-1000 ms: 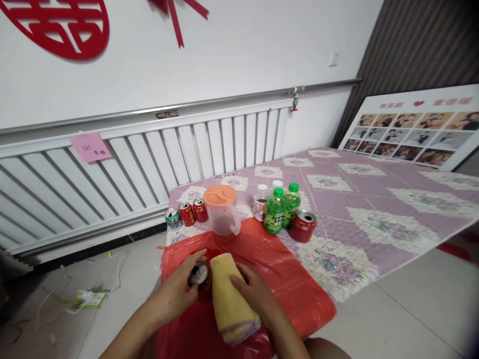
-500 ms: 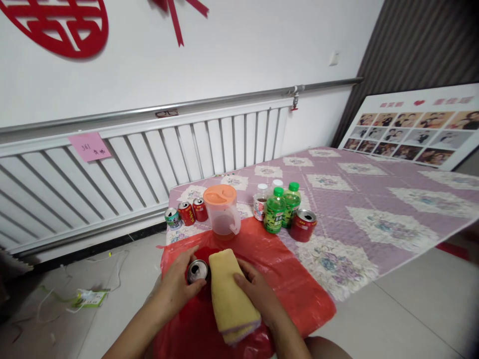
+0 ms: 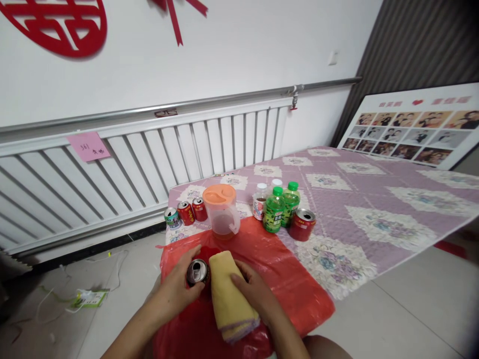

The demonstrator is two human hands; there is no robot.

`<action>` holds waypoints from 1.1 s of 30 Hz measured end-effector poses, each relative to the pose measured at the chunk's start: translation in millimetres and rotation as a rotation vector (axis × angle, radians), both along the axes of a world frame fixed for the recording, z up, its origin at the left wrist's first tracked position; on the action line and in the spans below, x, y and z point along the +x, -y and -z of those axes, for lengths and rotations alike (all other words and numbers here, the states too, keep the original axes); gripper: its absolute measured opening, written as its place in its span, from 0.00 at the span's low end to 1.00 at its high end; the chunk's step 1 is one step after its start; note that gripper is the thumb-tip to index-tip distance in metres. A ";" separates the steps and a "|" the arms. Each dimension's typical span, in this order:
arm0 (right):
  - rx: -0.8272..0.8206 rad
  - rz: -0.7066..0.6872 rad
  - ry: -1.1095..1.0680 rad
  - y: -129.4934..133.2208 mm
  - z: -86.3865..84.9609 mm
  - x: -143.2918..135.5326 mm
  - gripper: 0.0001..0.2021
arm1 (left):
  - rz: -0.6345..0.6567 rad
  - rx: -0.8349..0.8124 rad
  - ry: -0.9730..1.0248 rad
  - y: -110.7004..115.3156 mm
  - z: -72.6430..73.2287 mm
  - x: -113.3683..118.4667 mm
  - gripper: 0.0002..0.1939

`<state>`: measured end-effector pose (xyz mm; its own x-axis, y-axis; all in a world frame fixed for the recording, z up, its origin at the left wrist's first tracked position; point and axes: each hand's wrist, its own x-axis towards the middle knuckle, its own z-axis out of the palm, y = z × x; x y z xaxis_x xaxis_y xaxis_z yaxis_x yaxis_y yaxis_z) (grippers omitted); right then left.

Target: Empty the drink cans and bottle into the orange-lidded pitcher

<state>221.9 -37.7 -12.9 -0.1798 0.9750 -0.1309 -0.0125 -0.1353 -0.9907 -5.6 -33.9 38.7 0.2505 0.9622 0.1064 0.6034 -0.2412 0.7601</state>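
My left hand (image 3: 178, 282) curls round an opened drink can (image 3: 197, 273), thumb in front and fingers behind. The can's silver top with its dark opening faces up; most of its side is hidden. My right hand (image 3: 255, 290) grips a folded yellow towel (image 3: 231, 299) with a purplish edge, from its right side. The towel lies just right of the can, over a red plastic sheet (image 3: 292, 284). Beyond the hands stands a clear plastic jug (image 3: 223, 220) with an orange lid and some liquid low inside.
Left of the jug are a green-blue can (image 3: 172, 218) and two red cans. Several bottles, two green-capped (image 3: 274, 214), stand to the right beside a larger red can (image 3: 303, 225). A floral cloth (image 3: 359, 219) covers the table, with a radiator (image 3: 209, 149) behind.
The can has turned slightly, so its opening sits a little differently under my left hand. My right hand has shifted slightly left on the towel. The other things stay put.
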 end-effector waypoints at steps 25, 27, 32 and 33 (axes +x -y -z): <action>-0.017 -0.077 -0.253 3.2 -0.6 1.3 0.27 | 0.102 -0.034 -0.004 1.4 0.4 -1.7 0.38; -0.028 -0.084 -0.250 2.9 0.3 1.1 0.27 | 0.106 -0.036 0.000 1.1 0.3 -2.2 0.39; -0.026 -0.021 0.012 0.1 2.0 0.4 0.24 | 0.119 -0.039 0.023 0.0 0.9 -4.5 0.38; -0.018 -0.013 0.045 -0.2 2.1 0.4 0.24 | 0.121 -0.038 0.026 0.0 1.1 -4.8 0.38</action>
